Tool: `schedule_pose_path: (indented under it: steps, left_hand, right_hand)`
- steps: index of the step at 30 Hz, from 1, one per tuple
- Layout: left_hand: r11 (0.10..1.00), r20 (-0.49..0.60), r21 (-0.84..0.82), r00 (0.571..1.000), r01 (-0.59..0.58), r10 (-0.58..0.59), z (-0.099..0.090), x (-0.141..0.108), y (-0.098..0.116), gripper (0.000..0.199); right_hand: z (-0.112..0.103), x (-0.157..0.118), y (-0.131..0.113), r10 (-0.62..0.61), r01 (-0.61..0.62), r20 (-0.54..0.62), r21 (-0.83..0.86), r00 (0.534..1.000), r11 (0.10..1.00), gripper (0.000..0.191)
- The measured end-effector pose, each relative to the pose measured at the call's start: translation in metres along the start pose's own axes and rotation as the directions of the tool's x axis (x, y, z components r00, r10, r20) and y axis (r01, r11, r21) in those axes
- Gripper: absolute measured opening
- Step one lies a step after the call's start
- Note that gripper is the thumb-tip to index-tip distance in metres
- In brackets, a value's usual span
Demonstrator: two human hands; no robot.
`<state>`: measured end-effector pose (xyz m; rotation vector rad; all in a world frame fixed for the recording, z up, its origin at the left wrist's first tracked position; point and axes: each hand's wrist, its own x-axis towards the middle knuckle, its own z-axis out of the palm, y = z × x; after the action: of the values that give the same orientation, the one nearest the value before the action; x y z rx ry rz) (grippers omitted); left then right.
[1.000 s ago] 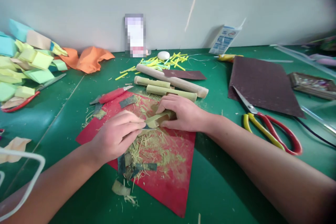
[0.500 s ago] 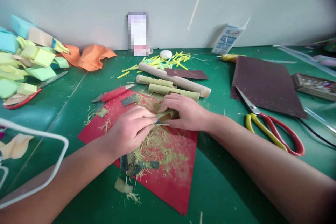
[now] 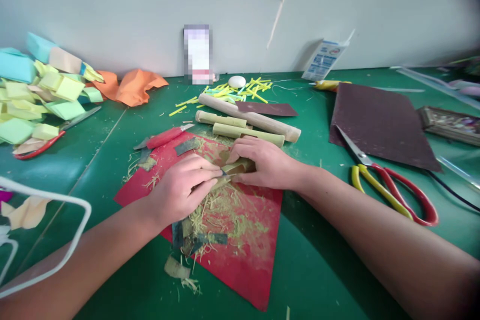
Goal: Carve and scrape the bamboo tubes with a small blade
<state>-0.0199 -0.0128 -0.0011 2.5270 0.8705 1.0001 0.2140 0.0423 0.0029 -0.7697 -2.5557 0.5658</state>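
Note:
My right hand (image 3: 260, 162) is closed around a short piece of split bamboo (image 3: 240, 166), steadying it over the red sheet (image 3: 249, 265). Pinched in my left hand (image 3: 187, 180) is a small dark strip of sandpaper (image 3: 224, 173), mostly hidden by the fingers and pressed against the bamboo's near edge. Pale green shavings and dust (image 3: 225, 215) cover the sheet below both hands. Worn dark sandpaper strips (image 3: 213, 238) lie at its lower left. A red-handled craft knife (image 3: 165, 137) rests at the sheet's upper left corner.
Behind my hands lie cut bamboo lengths (image 3: 249, 134), a longer grey tube (image 3: 262, 122) and yellow bits (image 3: 225, 92). Scissors (image 3: 390, 185) and a dark sandpaper sheet (image 3: 378, 125) are at right. Folded papers (image 3: 56, 85) pile up left; a white wire frame (image 3: 75, 245) stands near my left forearm.
The camera view has tilted slightly. My left fingertips and the strip have shifted a little along the bamboo's edge, while my right hand keeps its hold.

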Motion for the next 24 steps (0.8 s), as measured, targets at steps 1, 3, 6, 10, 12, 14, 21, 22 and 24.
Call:
schedule_pose_path:
  steps: [1,3,6,10,12,14,21,22,24]
  left_hand:
    - [1.000,0.008,0.010,1.000,0.011,-0.011,-0.003,-0.004,0.001,0.020]
    - [0.998,0.016,0.044,0.999,0.039,-0.040,-0.011,-0.017,0.003,0.024]
    - [0.994,0.020,0.082,0.997,0.075,-0.077,-0.017,-0.031,0.006,0.028]
    - [0.995,-0.014,0.052,0.997,0.082,-0.082,-0.009,-0.024,0.006,0.023]
    - [0.996,-0.010,0.035,0.997,0.080,-0.080,-0.008,-0.019,0.006,0.022]
    - [0.996,0.019,0.038,0.997,0.076,-0.076,-0.011,-0.018,0.008,0.023]
    - [0.998,-0.009,0.055,0.999,0.032,-0.032,-0.010,-0.007,0.010,0.020]
    - [0.999,0.000,0.049,1.000,0.021,-0.021,-0.009,-0.006,0.010,0.020]
    - [0.999,0.035,0.045,0.999,0.018,-0.020,-0.010,-0.006,0.011,0.021]
  right_hand:
    - [0.000,0.000,0.000,0.003,-0.003,-0.003,0.002,1.000,1.000,0.019]
    - [0.000,0.001,-0.001,0.014,-0.014,0.002,0.002,1.000,1.000,0.019]
    - [0.000,0.002,-0.003,0.014,-0.014,0.024,-0.001,1.000,1.000,0.017]
    - [0.000,0.003,-0.004,0.003,-0.003,0.024,0.007,1.000,1.000,0.017]
    - [0.001,0.003,-0.004,0.007,-0.007,0.019,0.013,1.000,1.000,0.017]
    - [0.001,0.002,-0.004,0.009,-0.009,0.017,0.011,1.000,1.000,0.017]
    - [0.002,0.002,-0.004,-0.009,0.010,0.017,-0.008,1.000,1.000,0.019]
    - [0.002,0.002,-0.004,-0.013,0.013,0.013,-0.010,1.000,1.000,0.019]
    - [0.002,0.001,-0.003,-0.016,0.016,0.007,-0.012,1.000,1.000,0.018]
